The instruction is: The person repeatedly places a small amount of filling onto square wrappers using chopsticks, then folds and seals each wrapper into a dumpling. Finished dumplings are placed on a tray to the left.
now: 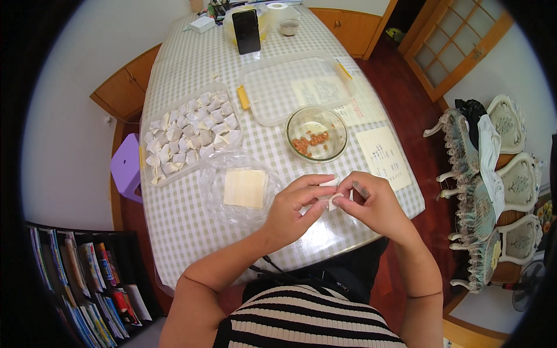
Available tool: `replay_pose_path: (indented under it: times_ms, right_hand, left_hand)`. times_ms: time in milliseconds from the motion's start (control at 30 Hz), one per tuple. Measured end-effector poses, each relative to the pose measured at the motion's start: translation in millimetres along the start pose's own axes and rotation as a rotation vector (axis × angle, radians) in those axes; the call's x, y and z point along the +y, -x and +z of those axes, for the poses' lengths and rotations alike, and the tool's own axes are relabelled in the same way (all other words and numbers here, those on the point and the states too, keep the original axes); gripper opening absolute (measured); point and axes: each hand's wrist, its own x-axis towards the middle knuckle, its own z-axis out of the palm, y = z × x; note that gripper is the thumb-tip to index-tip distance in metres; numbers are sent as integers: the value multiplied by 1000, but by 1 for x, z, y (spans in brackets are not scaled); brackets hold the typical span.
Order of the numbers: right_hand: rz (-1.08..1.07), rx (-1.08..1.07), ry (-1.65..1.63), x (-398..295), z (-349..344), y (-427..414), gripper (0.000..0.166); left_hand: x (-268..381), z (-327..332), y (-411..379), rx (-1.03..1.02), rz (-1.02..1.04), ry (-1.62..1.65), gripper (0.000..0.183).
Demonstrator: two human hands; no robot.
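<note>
Between the fingertips of both hands is a dough wrapper (333,202), partly folded and largely covered by the fingers. My left hand (298,209) pinches it from the left, and my right hand (370,200) from the right. Just beyond the hands stands a glass bowl (317,134) with some reddish-brown filling (310,143) in it. To the left of my left hand, a stack of square dough wrappers (246,189) lies on a crumpled clear plastic bag (213,204). Farther left, a plastic tray (237,138) holds many folded wontons (191,130), dusted whitish.
A clear plastic lid (278,89) with yellow clips lies beyond the bowl. A smartphone (246,32) stands upright behind it, near a small cup (289,27). Papers bearing writing (383,156) lie at the right of the checked tablecloth. Upholstered chairs (478,195) line the right side.
</note>
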Motion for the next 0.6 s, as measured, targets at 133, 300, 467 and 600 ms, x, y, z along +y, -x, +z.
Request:
replay_pose_path:
  times_ms: [133,300,467,600]
  right_hand:
    - [99,8,-47,0,5,-7,15]
    - [119,83,-118,1,15,-14,28]
    - [87,75,22,-6,17,-18,30]
    - [42,115,111,-16,22,-16,23]
  left_hand:
    - [2,1,-1,22,-112,101,31]
    - [0,-1,-1,86,-168,192,36]
    - [4,-6,0,64,-144,17,43]
    - [8,-7,0,167,-138,96,44]
